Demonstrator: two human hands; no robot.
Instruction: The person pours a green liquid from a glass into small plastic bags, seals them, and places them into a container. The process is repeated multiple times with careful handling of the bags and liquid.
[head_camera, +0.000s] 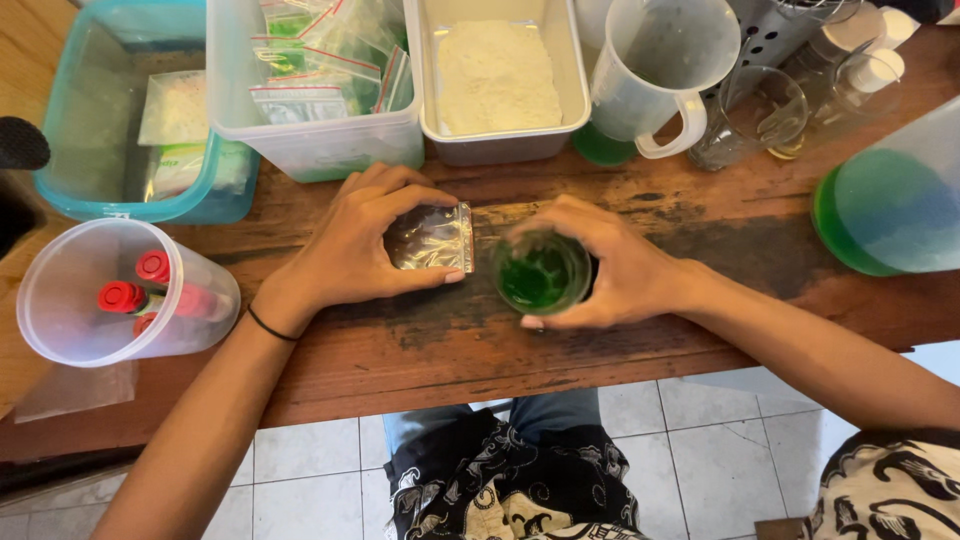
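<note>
My left hand (355, 240) grips a small clear zip bag (432, 237) with a red seal strip, held on the wooden table (420, 350). Right beside it, my right hand (615, 265) wraps around a small glass of green liquid (541, 272) standing upright on the table. Bag and glass nearly touch. A thin black band circles my left wrist.
Behind stand a teal bin (70, 190), a clear tub of zip bags (310, 70), a tray of white powder (497, 75), a plastic measuring jug (655, 70), an empty glass (755, 110) and a big container of green liquid (890, 210). A tub with red-capped tubes (120, 295) lies left.
</note>
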